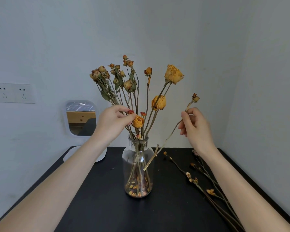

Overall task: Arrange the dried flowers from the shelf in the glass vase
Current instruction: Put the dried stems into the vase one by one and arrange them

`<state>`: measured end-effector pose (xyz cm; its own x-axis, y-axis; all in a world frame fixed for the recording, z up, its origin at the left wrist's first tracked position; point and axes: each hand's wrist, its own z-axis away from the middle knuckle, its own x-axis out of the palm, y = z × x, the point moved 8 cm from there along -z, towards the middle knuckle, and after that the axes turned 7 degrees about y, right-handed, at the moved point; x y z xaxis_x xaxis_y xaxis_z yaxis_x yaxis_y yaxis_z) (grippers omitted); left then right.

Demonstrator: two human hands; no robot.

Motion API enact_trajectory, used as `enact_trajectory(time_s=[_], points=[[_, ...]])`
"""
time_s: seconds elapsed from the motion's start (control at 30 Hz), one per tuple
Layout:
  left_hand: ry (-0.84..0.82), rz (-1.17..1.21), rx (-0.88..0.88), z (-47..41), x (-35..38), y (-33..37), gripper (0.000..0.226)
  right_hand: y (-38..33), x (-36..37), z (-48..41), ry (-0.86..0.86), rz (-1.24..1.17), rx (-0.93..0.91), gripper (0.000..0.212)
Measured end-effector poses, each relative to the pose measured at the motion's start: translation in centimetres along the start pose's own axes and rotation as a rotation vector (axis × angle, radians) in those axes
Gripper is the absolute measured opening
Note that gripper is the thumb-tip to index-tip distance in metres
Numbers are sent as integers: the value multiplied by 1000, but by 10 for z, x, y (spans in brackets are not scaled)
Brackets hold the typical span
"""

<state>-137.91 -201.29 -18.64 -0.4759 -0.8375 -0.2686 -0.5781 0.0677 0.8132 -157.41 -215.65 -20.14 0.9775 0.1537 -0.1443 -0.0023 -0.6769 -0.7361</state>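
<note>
Farthest left, a white wall socket [13, 92] is seen, and below it to the right a small standing mirror [81, 118] is set at the back edge of the black table [99, 198].

Next, the left hand [112, 122] is raised above the table, left of the vase mouth. Its fingers are curled and drawn into a pinch among the stems of the bunch of dried flowers [129, 84]. Which stem is pinched cannot be made out. A small orange rose [138, 121] is touched by the fingertips, and a tiny red bud lies just above them.

At centre, the glass vase [138, 164] is stood upright on the table. The bunch is held in its neck and fans out upward. Fallen petals are gathered at its bottom.

Right of the vase, a single stem [167, 136] is carried slanted, outside the glass. Its cut end is seen low across the vase's right side. Whether it touches the glass cannot be told. Its withered bud [195, 98] is pointed up and to the right.

The stem is pinched just below that bud, between thumb and forefinger of the right hand [196, 129]. The other fingers are loosely curled. This hand is held at about the same height as the left, well apart from the vase.

Farthest right, several loose stems [204, 181] are laid flat on the table, partly covered by the right forearm.
</note>
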Motion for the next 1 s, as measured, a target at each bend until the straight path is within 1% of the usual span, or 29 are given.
enact_trajectory(time_s=[0.1, 0.13, 0.17, 0.2, 0.27, 0.3, 0.33, 0.37, 0.43, 0.53, 0.67, 0.8, 0.93, 1.0], points=[[159, 67, 32, 23, -9, -22, 19, -7, -9, -5, 82, -30, -41, 10], [187, 60, 15, 31, -9, -35, 20, -10, -13, -7, 115, -47, -55, 12], [175, 35, -23, 38, -3, -48, 25, -13, -16, -8, 145, -70, -68, 14], [122, -6, -73, 42, 7, -63, 34, -16, -19, -9, 172, -93, -80, 16], [-14, -107, -142, 46, 29, -85, 60, -22, -25, -10, 219, -130, -107, 19], [-55, -139, -146, 44, 37, -90, 71, -25, -27, -11, 240, -144, -122, 20], [-76, -148, -136, 42, 43, -92, 78, -27, -30, -11, 257, -155, -139, 21], [-87, -144, -116, 40, 50, -90, 79, -30, -33, -11, 271, -162, -157, 22], [-82, -155, -71, 36, 60, -87, 77, -36, -39, -12, 299, -177, -192, 22], [-15, -190, -30, 32, 63, -83, 73, -40, -47, -13, 330, -179, -222, 22], [6, -137, -43, 28, 60, -85, 68, -37, -51, -15, 343, -134, -214, 22], [-67, -80, -102, 26, 58, -96, 58, -33, -52, -15, 353, -154, -187, 23], [-207, 48, -167, 27, 62, -103, 45, -33, -46, -14, 346, -202, -175, 24], [-259, 76, -175, 27, 62, -102, 39, -34, -41, -14, 335, -212, -176, 23]])
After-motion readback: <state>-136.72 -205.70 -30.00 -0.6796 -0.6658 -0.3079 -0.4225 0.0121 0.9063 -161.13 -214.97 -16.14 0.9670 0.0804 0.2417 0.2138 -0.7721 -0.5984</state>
